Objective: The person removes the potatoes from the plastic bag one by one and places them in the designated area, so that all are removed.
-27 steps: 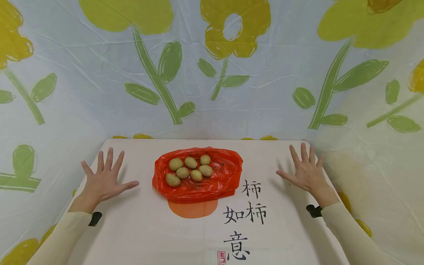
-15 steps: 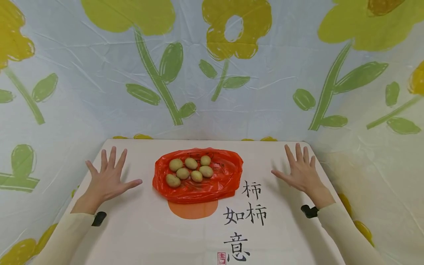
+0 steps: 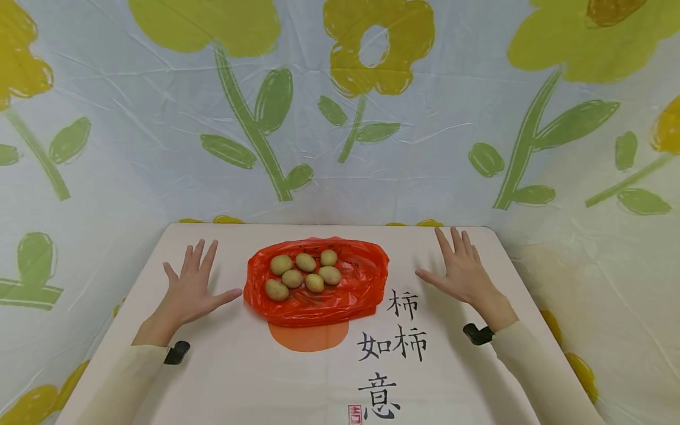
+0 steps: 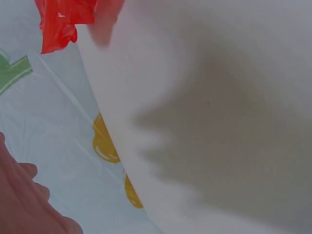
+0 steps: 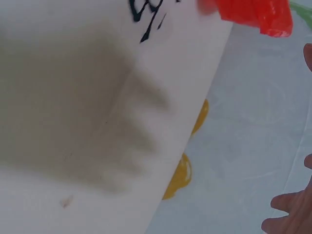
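A red plastic bag (image 3: 361,289) lies spread on the table, with several small greenish-yellow round fruits or potatoes (image 3: 314,283) resting on it. To its left, my left hand (image 3: 191,295) hovers with fingers spread, the thumb tip near the bag's left edge. My right hand (image 3: 464,274) is held on the other side, fingers spread too, farther from the bag. Neither hand holds anything. In the left wrist view, a corner of the red bag (image 4: 61,24) shows at the top left; in the right wrist view, the bag (image 5: 256,14) shows at the top right.
The pale table (image 3: 239,378) carries printed black characters (image 3: 406,342) and an orange shape (image 3: 308,336) partly under the bag. A flower-patterned cloth (image 3: 425,147) hangs behind and along both sides. Black wrist devices (image 3: 177,352) sit at the sleeves.
Both hands have moved inward toward the red bag, the left one rightward and the right one leftward. Bag and round items stay where they were.
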`<state>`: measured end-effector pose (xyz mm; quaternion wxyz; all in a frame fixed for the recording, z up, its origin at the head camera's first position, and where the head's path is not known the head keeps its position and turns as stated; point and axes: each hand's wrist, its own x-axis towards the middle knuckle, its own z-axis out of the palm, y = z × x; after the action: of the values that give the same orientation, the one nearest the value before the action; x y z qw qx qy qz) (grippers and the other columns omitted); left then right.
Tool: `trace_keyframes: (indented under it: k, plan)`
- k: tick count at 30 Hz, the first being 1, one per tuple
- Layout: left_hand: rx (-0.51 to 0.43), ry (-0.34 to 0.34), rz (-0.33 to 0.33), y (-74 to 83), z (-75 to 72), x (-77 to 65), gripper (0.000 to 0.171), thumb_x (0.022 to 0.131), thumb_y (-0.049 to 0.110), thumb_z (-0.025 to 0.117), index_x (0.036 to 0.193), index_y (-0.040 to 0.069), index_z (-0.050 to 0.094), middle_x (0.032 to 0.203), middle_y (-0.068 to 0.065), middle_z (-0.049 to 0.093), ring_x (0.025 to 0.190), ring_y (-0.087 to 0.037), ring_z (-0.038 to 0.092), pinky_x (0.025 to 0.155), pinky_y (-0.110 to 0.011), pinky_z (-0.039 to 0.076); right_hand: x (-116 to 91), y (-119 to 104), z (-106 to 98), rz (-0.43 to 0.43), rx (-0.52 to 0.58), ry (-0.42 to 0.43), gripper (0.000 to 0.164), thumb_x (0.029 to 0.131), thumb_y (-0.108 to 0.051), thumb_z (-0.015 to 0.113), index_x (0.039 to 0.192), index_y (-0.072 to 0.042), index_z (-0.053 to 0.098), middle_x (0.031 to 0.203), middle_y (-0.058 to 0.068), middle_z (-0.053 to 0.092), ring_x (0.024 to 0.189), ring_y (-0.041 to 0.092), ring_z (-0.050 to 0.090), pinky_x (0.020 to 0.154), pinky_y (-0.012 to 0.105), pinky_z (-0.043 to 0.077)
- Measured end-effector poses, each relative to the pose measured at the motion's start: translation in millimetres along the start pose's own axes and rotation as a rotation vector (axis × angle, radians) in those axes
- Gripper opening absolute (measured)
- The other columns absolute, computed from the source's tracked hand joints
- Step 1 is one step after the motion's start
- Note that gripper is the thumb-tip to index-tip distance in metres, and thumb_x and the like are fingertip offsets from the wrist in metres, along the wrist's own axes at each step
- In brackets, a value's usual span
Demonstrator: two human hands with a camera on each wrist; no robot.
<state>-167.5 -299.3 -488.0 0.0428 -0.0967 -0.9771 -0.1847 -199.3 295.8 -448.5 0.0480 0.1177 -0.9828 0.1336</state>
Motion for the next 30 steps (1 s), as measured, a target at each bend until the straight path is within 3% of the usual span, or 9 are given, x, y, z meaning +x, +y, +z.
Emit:
trace_keyframes:
  k: [6,15,23,30]
  plan:
    - [-0.074,-0.008,0.006,7.7,12.8,6.0,0.122,0.082,0.063,0.076,0.167,0.021,-0.002,0.171,-0.025,0.002,0.151,-0.057,0.014,0.105,-0.091,0.004,8,-29,1,-0.052,0.065,0.001,0.109,0.088,-0.066,0.067,0.166,-0.014,0.013,0.168,0.029,0.013,0.154,0.056,0.008,0.118,0.077,0.016]
    - [-0.2,-0.032,0.024,20.1,39.0,12.8,0.111,0.088,0.059,0.072,0.167,0.019,0.007,0.174,-0.013,0.001,0.154,-0.049,0.015,0.11,-0.08,0.029,23,-74,-4,-0.179,0.1,-0.005,0.105,0.088,-0.063,0.068,0.166,-0.015,0.017,0.169,0.024,0.016,0.156,0.048,0.014,0.118,0.074,0.025]
    - [-0.317,-0.065,0.029,31.8,54.8,20.7,0.111,0.088,0.056,0.073,0.167,0.011,0.008,0.173,-0.015,0.009,0.155,-0.045,0.014,0.115,-0.077,0.026,36,-103,0,-0.234,0.091,-0.067,0.108,0.087,-0.069,0.065,0.167,-0.02,0.01,0.17,0.022,0.015,0.155,0.047,0.017,0.116,0.073,0.03]
    - [-0.426,-0.078,0.076,30.2,61.2,20.3,0.109,0.087,0.045,0.078,0.166,0.009,0.013,0.171,-0.018,0.019,0.155,-0.046,0.02,0.117,-0.075,0.025,48,-132,4,-0.264,0.15,-0.117,0.107,0.088,-0.072,0.063,0.167,-0.026,0.008,0.172,0.018,0.012,0.155,0.044,0.021,0.117,0.069,0.033]
